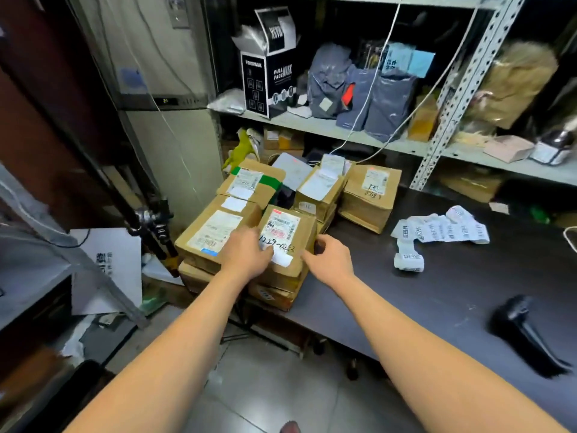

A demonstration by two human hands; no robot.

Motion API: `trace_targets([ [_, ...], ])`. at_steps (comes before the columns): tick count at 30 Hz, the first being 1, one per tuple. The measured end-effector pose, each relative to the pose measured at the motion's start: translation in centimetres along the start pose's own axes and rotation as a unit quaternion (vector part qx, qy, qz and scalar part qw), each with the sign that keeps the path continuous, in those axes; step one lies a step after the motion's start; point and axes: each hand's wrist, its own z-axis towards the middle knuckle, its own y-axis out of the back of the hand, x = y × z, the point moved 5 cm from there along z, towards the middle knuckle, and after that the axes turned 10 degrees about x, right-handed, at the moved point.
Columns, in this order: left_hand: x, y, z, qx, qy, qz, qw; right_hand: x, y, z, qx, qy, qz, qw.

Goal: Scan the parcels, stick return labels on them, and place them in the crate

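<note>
The left hand [248,253] seems to press flat on a white label [282,260] on the top parcel [288,226]. The right hand [331,260] curls round that parcel's side. The parcel sits on a stack of boxes [212,235] at the end of the desk [406,292].

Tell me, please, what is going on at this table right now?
A person is working on a small brown cardboard parcel atop the stack of boxes at the left end of the dark table. The left hand presses on the white blank label at its near edge, while the right hand grips the parcel's right edge. The strip of white printed return labels and the black handheld scanner lie on the table to the right, untouched.
</note>
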Motion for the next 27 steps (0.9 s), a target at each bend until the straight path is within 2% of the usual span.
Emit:
trace_targets([
  [5, 0.9, -1.5, 3.2, -0.006, 0.034, 0.013, 0.999, -0.7, -1.6, 3.4, 0.04, -0.036, 0.02, 0.998],
  [9, 1.0, -2.2, 4.7, 0.022, 0.054, -0.059, 0.997, -1.1, -1.6, 4.8, 0.015, -0.047, 0.055, 0.997],
  [13, -0.2, -2.3, 5.6, 0.006, 0.025, -0.107, 0.994, -1.8, 0.2, 5.1, -0.004, -0.043, 0.092, 0.995],
  [18, -5.1, -3.3, 6.1, -0.006, -0.029, -0.171, 0.985, -4.0, 5.3, 4.5, -0.044, -0.03, 0.129, 0.99],
  [27, -17.5, -12.2, 4.8, 0.069, -0.075, -0.211, 0.972, -14.1, 17.5, -0.4, -0.074, -0.066, 0.136, 0.986],
])
